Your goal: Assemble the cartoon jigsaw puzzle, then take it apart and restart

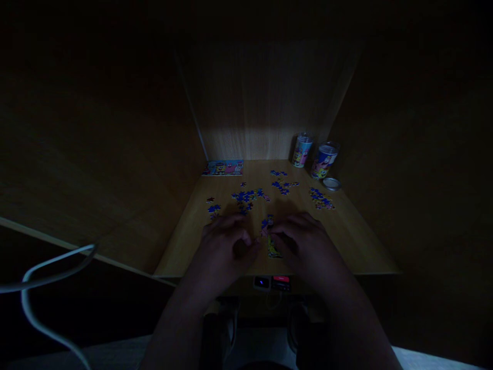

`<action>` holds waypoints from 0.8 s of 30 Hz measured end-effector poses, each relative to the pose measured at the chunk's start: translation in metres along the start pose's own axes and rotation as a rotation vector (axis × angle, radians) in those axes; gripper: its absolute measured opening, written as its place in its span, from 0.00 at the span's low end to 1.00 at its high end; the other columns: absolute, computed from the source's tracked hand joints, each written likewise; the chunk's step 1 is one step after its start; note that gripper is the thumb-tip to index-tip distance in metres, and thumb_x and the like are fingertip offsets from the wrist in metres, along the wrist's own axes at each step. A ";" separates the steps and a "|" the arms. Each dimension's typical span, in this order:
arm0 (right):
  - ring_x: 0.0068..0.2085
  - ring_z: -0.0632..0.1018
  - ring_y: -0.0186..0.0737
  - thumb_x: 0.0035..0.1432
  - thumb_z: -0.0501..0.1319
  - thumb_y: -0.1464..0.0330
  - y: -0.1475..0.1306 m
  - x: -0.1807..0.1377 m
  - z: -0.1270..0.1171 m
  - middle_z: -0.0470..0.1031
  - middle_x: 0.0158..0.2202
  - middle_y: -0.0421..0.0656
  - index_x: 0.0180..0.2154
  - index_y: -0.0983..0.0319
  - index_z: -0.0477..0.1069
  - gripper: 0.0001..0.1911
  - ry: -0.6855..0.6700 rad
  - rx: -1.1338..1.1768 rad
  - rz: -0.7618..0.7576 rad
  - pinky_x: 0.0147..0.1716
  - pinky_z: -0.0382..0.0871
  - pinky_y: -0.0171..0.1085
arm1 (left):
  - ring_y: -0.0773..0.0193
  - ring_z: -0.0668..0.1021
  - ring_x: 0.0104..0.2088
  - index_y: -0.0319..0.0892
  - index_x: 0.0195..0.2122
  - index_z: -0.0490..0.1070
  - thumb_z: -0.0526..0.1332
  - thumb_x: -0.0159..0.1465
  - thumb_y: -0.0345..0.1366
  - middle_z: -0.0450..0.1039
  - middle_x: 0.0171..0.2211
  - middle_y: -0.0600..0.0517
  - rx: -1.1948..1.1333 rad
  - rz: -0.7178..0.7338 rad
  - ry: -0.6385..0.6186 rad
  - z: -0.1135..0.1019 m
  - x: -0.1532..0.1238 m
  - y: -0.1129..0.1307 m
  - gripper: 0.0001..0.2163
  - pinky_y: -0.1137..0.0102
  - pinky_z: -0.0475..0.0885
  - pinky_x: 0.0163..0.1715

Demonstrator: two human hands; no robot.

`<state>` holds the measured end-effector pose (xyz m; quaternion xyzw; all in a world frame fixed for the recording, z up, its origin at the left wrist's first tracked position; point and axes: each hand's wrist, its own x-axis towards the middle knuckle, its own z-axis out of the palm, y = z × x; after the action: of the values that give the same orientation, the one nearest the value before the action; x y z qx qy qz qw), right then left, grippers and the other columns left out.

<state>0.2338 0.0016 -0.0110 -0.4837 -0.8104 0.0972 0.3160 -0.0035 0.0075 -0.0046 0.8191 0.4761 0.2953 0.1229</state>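
Note:
My left hand [225, 246] and my right hand [304, 246] curl inward over the near part of a wooden desk [346, 241], their fingertips close together. Between them lies a small cluster of blue jigsaw pieces [267, 224], with a yellow-patterned piece group [273, 250] just below it. The fingers touch or nearly touch these pieces, but the dim light hides whether either hand holds one. Further loose jigsaw pieces [242, 197] lie in scattered groups ahead of my hands.
Walls of pale wood enclose the desk on three sides. A printed cartoon picture card [222, 168] lies at the back left. Two cartoon-printed cylindrical tins [302, 150] [324, 160] and a round lid [332, 183] stand at the back right. A white cable [38, 285] hangs at lower left.

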 end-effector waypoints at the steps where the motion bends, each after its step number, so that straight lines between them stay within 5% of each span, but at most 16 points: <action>1: 0.47 0.82 0.46 0.71 0.66 0.69 0.000 0.000 0.000 0.86 0.45 0.40 0.44 0.52 0.82 0.07 0.000 -0.001 0.001 0.52 0.71 0.49 | 0.53 0.81 0.53 0.46 0.32 0.74 0.72 0.68 0.36 0.80 0.50 0.51 0.001 0.001 -0.001 0.001 0.001 0.000 0.10 0.53 0.72 0.55; 6: 0.48 0.82 0.46 0.72 0.66 0.69 0.000 0.000 -0.001 0.86 0.45 0.40 0.45 0.52 0.82 0.06 0.000 0.006 0.011 0.53 0.71 0.49 | 0.56 0.80 0.44 0.46 0.36 0.72 0.70 0.70 0.34 0.79 0.40 0.53 -0.017 -0.039 0.046 0.000 0.003 0.004 0.08 0.57 0.73 0.50; 9: 0.47 0.82 0.45 0.71 0.67 0.69 0.001 0.000 0.001 0.86 0.46 0.39 0.45 0.52 0.82 0.06 0.004 0.011 0.005 0.54 0.71 0.50 | 0.56 0.81 0.47 0.48 0.43 0.74 0.66 0.71 0.31 0.80 0.43 0.53 -0.119 -0.064 0.022 -0.003 0.001 0.003 0.04 0.58 0.74 0.51; 14: 0.48 0.82 0.46 0.71 0.67 0.69 0.001 -0.002 0.002 0.86 0.46 0.40 0.45 0.52 0.82 0.06 0.014 0.021 0.012 0.54 0.70 0.50 | 0.56 0.81 0.54 0.49 0.48 0.76 0.61 0.66 0.23 0.81 0.51 0.52 -0.204 -0.119 0.022 -0.008 -0.002 -0.005 0.15 0.58 0.75 0.55; 24: 0.47 0.82 0.46 0.70 0.67 0.70 -0.001 -0.001 0.000 0.86 0.45 0.39 0.45 0.52 0.82 0.07 0.006 0.004 0.008 0.52 0.71 0.49 | 0.55 0.79 0.59 0.53 0.54 0.80 0.65 0.71 0.27 0.79 0.56 0.51 -0.167 0.073 -0.074 -0.005 0.002 -0.007 0.15 0.54 0.74 0.61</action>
<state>0.2329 -0.0001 -0.0112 -0.4866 -0.8073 0.0988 0.3188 -0.0105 0.0120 -0.0030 0.8331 0.4150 0.3077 0.1974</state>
